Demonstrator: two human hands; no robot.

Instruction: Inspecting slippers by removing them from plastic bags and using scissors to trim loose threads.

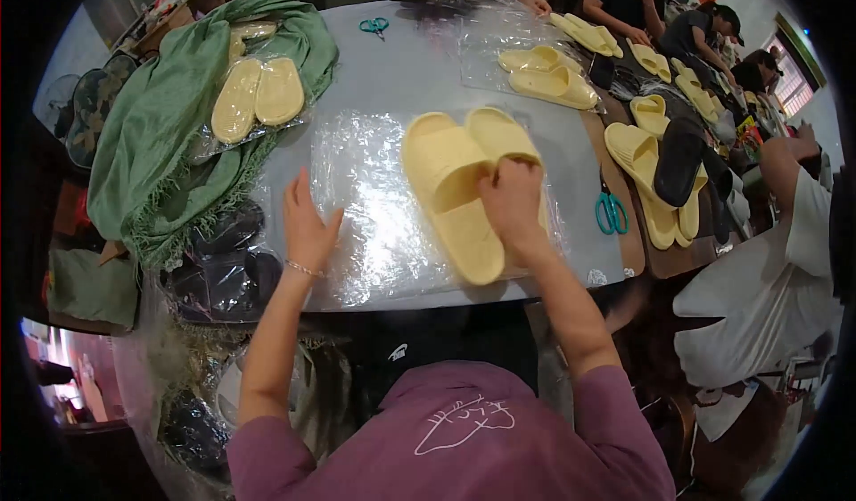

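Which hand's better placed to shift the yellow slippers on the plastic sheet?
Right. The right hand already rests on the slippers; the left hand lies flat on the plastic sheet, apart from them.

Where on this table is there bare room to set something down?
Bare grey table lies between the green cloth, the small scissors and the yellow slippers. The right end, beyond the teal scissors, is crowded with slippers.
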